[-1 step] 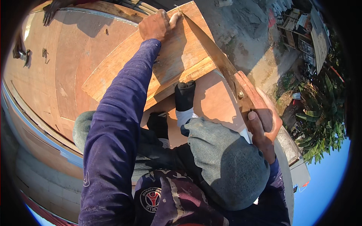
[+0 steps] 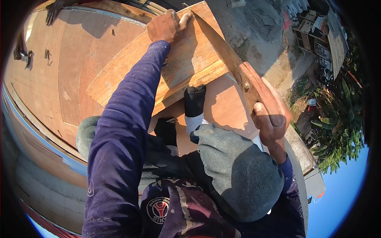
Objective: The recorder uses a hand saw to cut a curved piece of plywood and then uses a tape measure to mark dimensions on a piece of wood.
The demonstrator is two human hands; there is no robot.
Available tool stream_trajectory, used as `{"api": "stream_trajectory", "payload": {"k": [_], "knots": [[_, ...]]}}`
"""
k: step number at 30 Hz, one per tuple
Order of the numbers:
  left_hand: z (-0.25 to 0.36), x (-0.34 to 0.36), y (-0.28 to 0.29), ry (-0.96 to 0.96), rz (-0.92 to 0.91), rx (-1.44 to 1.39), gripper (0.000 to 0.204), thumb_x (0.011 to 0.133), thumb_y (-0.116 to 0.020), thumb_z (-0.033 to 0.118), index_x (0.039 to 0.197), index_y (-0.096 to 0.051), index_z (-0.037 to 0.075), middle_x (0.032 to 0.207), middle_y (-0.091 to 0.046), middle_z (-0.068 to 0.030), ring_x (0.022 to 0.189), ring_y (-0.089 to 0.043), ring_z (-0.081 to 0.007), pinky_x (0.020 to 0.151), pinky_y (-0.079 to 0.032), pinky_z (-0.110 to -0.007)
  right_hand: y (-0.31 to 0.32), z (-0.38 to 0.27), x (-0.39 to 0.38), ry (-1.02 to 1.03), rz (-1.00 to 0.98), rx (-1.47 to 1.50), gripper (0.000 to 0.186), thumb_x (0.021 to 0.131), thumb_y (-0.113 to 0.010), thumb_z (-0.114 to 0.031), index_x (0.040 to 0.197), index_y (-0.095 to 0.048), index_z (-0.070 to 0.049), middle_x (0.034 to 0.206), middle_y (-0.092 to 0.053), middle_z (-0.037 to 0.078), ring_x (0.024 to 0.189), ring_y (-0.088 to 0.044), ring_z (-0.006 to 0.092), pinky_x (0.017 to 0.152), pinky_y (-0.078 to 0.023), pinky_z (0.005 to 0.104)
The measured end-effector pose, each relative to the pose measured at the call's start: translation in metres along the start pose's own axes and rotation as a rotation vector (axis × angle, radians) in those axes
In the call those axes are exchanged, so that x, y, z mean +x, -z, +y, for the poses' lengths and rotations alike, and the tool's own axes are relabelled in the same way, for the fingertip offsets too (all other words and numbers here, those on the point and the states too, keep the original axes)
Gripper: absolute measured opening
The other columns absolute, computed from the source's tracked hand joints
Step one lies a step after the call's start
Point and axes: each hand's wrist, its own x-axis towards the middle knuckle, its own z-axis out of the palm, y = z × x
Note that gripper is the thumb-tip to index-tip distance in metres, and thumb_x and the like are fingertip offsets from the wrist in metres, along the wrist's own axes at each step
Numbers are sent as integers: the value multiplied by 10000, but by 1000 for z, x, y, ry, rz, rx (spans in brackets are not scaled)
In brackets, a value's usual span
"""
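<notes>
A thick wooden board (image 2: 182, 63) lies slantwise in front of me, raised above the plywood sheet. My left hand (image 2: 166, 27) is closed over its far edge, thumb against the top face close to the cut. On the right, my right hand (image 2: 274, 119) wraps round the wooden handle of a handsaw (image 2: 228, 55), thumb along its side. The blade runs across the board near its right end, its tip showing by my left thumb. My feet in black socks (image 2: 194, 97) are under and beside the board's near edge.
Plywood sheeting (image 2: 75, 51) spreads to the left, with nails (image 2: 48, 55) scattered on it. Another person's hand (image 2: 52, 15) rests at the far left edge; below it a metal tool (image 2: 27, 57) shows. Beyond the right edge lie ground, scrap wood (image 2: 305, 25) and plants (image 2: 337, 123).
My right hand has pushed the saw forward, up and to the left along the cut, its handle now closer to the board. My left hand and the board have barely moved.
</notes>
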Motion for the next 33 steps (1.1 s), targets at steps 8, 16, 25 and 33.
{"api": "stream_trajectory", "payload": {"k": [8,16,25,33], "knots": [[-1,2,-3,-9,-11,-6,672,849,-556,801,906,-766,165,791,-754,-139,748,-745,-319,684,-568,-439,-37,5,45,-191,112,255,485,921,-696,-160,1341,-598,62,1248,-695,175,1175,-635,216,1038,-466,346],[7,9,-1,-27,14,-34,627,862,-573,773,877,-765,176,787,-754,-128,736,-741,-315,681,-566,-438,-17,3,25,-178,114,150,511,918,-698,-168,1347,-583,84,1255,-697,190,1174,-655,244,1019,-490,363],[-13,4,-11,-12,-29,33,489,895,-617,638,994,-764,182,884,-764,-146,826,-752,-336,731,-580,-440,16,-17,-9,-271,-10,185,489,921,-659,-86,1369,-572,89,1362,-632,204,1313,-562,241,1095,-429,352],[9,13,-12,-85,29,-42,249,922,-625,397,982,-756,194,915,-762,-143,854,-743,-350,739,-569,-455,-45,15,69,-128,126,152,450,898,-716,-125,1312,-626,27,1220,-694,242,1118,-697,248,969,-515,332]]}}
